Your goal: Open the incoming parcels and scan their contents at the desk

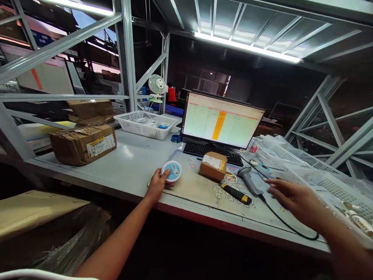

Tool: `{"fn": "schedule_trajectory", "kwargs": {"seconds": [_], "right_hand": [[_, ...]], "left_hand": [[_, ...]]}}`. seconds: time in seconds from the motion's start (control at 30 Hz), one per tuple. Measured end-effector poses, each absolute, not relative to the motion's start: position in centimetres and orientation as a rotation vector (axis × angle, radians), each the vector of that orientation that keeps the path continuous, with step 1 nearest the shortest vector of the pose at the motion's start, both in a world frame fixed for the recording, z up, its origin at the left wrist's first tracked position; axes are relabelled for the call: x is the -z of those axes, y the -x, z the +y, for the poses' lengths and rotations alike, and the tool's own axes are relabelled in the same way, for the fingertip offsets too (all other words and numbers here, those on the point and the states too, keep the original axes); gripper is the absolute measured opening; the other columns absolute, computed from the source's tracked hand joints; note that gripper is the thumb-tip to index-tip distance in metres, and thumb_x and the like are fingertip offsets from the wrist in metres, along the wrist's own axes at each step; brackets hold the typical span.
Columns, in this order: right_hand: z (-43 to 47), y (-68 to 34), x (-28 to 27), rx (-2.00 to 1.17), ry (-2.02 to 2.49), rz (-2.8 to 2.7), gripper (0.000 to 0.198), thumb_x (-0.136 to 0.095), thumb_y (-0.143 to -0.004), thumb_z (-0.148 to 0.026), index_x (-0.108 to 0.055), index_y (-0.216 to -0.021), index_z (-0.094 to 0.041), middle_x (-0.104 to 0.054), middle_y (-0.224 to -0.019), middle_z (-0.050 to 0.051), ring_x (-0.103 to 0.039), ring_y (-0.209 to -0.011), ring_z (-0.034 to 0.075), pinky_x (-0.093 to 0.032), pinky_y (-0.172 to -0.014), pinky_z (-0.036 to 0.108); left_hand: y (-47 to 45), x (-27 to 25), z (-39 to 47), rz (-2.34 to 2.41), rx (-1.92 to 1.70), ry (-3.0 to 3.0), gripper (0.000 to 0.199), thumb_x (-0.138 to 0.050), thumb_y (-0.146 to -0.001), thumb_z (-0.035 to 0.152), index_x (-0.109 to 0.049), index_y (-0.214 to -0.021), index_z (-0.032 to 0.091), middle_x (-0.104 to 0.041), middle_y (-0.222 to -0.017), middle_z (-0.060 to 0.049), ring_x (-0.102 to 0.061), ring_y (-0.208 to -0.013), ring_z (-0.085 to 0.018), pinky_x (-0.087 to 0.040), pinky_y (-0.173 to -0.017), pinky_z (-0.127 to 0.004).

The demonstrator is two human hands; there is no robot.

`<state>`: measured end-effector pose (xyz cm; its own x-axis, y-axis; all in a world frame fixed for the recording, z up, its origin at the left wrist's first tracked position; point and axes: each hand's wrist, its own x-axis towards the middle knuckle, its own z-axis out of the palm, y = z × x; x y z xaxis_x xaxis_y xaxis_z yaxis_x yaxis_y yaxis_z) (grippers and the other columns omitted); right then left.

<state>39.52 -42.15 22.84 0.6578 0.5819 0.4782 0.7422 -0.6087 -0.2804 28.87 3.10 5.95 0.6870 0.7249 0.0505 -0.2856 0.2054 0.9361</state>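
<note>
My left hand [157, 183] is closed around a round white tub [171, 171] with a light blue label on its face, held above the front of the desk mat. Several small marks on the label are too small to read. My right hand [291, 198], blurred a little, hovers at the right with its fingers stretched out and nothing seen in them. Nearest to it lies a grey barcode scanner [249, 181] with a black cable. Left of the scanner is a black and yellow box cutter [235, 193]. Behind the cutter sits a small brown carton [213, 166] bearing a white label.
A monitor [223, 118] and black keyboard [195, 148] stand at the back. White baskets hold items at the back left [145, 123] and along the right [329, 179]. A taped carton [84, 144] sits on the left. Metal posts [127, 54] frame the desk.
</note>
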Motion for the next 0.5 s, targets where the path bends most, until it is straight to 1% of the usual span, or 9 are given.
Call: {"fn": "schedule_trajectory", "kwargs": {"seconds": [0.03, 0.1, 0.17, 0.23, 0.37, 0.43, 0.5], "right_hand": [[-39.3, -40.8, -22.3, 0.354, 2.39, -1.067, 0.043, -0.059, -0.098, -0.06, -0.082, -0.115, -0.028, -0.078, -0.081, 0.006, -0.069, -0.063, 0.022, -0.058, -0.061, 0.033], [-33.9, -43.5, -21.3, 0.244, 2.344, -1.104, 0.038, -0.06, -0.098, -0.048, -0.081, -0.118, -0.024, -0.079, -0.087, 0.007, -0.07, -0.068, 0.021, -0.057, -0.067, 0.032], [-29.7, -46.6, -20.3, 0.168, 2.315, -1.052, 0.034, -0.061, -0.098, -0.036, -0.079, -0.122, -0.019, -0.081, -0.093, 0.008, -0.072, -0.075, 0.021, -0.057, -0.072, 0.031], [-26.9, -49.6, -19.3, 0.163, 2.283, -0.979, 0.033, -0.059, -0.099, -0.029, -0.078, -0.122, -0.015, -0.081, -0.1, 0.011, -0.074, -0.081, 0.02, -0.057, -0.077, 0.031], [-24.2, -53.8, -16.8, 0.286, 2.253, -0.919, 0.031, -0.058, -0.099, -0.024, -0.077, -0.121, -0.011, -0.081, -0.109, 0.015, -0.076, -0.095, 0.022, -0.058, -0.09, 0.033], [-24.2, -54.9, -15.4, 0.366, 2.269, -0.921, 0.033, -0.06, -0.097, -0.024, -0.078, -0.121, -0.011, -0.081, -0.113, 0.016, -0.076, -0.104, 0.025, -0.057, -0.099, 0.038], [-25.2, -55.6, -14.3, 0.423, 2.291, -0.912, 0.035, -0.062, -0.095, -0.027, -0.078, -0.122, -0.011, -0.08, -0.118, 0.017, -0.075, -0.111, 0.028, -0.056, -0.105, 0.042]], "left_hand": [[-28.9, -6.0, 3.1, 0.448, -0.739, -1.157, 0.032, -0.082, -0.088, 0.037, -0.06, -0.102, 0.017, -0.063, -0.086, -0.001, -0.061, -0.064, -0.013, -0.06, -0.051, -0.026], [-29.0, -6.0, 3.1, 0.425, -0.747, -1.166, 0.036, -0.084, -0.086, 0.033, -0.059, -0.106, 0.017, -0.064, -0.089, -0.001, -0.063, -0.067, -0.014, -0.061, -0.052, -0.026], [-29.1, -6.0, 3.1, 0.409, -0.762, -1.191, 0.045, -0.088, -0.08, 0.031, -0.058, -0.111, 0.018, -0.066, -0.094, -0.003, -0.067, -0.072, -0.016, -0.064, -0.055, -0.029], [-29.1, -5.8, 3.1, 0.412, -0.768, -1.215, 0.055, -0.092, -0.074, 0.031, -0.057, -0.114, 0.018, -0.068, -0.099, -0.004, -0.068, -0.076, -0.018, -0.064, -0.056, -0.03], [-29.0, -5.5, 3.1, 0.419, -0.761, -1.281, 0.081, -0.095, -0.064, 0.036, -0.049, -0.129, 0.021, -0.067, -0.107, -0.005, -0.069, -0.082, -0.02, -0.065, -0.059, -0.031], [-28.8, -5.5, 3.0, 0.384, -0.722, -1.346, 0.093, -0.094, -0.064, 0.038, -0.043, -0.14, 0.023, -0.067, -0.109, -0.004, -0.07, -0.086, -0.021, -0.066, -0.063, -0.032], [-28.7, -5.7, 2.9, 0.338, -0.67, -1.399, 0.099, -0.093, -0.066, 0.04, -0.037, -0.147, 0.026, -0.066, -0.112, -0.004, -0.07, -0.091, -0.022, -0.067, -0.067, -0.033]]}}
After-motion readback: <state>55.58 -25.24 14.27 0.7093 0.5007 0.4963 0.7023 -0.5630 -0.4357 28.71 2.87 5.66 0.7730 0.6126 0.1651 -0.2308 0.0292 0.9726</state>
